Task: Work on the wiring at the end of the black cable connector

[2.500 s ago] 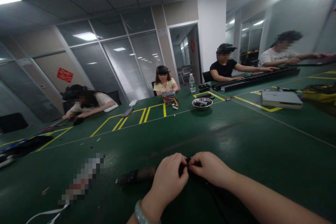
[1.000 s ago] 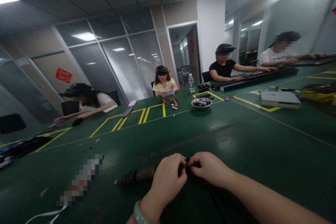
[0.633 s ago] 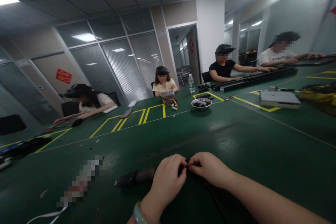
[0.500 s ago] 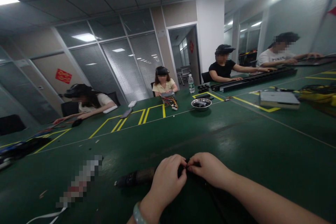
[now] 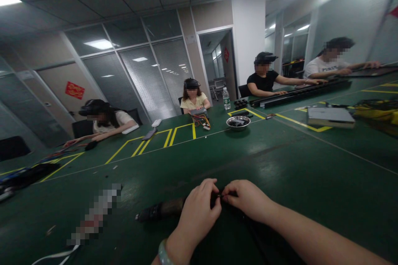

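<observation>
My left hand (image 5: 200, 205) is closed in a pinch, its thumb and index fingertips drawn together. Facing it, my right hand (image 5: 250, 198) also pinches, with its fingertips almost meeting those of the left. A tiny dark piece with a brassy glint (image 5: 219, 196) shows between the two; the rest is hidden by the fingers. Beside the left hand lies a dark cylindrical tool (image 5: 160, 211) with a short metal tip, its other end hidden behind that hand. A thin dark strip, perhaps a cable, runs dimly below the right wrist.
On the green table (image 5: 149, 169) a blurred-out strip (image 5: 96, 211) with a white cord lies to my left. Farther off stand a metal bowl (image 5: 238, 123) of dark parts, a water bottle (image 5: 226, 98) and a silver box (image 5: 330, 117). Several people sit around the far edge.
The fingertips of my hands have shifted slightly, and a brassy glint now shows between them. The tool beside my left hand stays put.
</observation>
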### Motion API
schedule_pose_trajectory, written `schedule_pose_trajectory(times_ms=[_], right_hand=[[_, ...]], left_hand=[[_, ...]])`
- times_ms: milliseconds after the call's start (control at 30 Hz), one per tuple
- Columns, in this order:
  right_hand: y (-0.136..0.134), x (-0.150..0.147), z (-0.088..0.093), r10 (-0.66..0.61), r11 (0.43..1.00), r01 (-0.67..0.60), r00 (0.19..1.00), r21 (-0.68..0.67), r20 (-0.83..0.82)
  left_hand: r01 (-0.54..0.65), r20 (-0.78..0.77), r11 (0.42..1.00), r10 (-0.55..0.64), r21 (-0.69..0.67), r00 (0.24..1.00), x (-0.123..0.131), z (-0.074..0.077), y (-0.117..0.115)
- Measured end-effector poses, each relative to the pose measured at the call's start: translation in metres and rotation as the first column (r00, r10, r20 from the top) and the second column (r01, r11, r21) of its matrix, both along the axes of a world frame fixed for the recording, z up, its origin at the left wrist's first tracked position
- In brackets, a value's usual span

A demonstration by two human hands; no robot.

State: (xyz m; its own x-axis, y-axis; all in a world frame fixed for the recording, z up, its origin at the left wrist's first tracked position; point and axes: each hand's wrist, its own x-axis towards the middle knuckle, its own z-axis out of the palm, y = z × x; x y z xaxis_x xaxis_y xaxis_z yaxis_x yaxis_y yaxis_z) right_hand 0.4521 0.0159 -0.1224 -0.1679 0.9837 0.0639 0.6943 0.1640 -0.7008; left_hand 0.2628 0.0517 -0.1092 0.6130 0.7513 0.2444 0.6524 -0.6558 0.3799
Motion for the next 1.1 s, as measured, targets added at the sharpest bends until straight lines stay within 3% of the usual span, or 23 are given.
schedule_pose_trajectory(times_ms=[600, 1100], right_hand=[[0.000, 0.000, 0.000, -0.002, 0.998, 0.004, 0.999, 0.058, -0.034], [0.002, 0.001, -0.007, -0.014, 0.997, 0.014, 1.000, 0.080, 0.001]], left_hand=[[0.056, 0.004, 0.990, -0.057, 0.133, 0.998, 0.000, 0.004, -0.002], [0.007, 0.011, 0.996, -0.008, 0.084, 1.000, -0.001, -0.003, 0.003]])
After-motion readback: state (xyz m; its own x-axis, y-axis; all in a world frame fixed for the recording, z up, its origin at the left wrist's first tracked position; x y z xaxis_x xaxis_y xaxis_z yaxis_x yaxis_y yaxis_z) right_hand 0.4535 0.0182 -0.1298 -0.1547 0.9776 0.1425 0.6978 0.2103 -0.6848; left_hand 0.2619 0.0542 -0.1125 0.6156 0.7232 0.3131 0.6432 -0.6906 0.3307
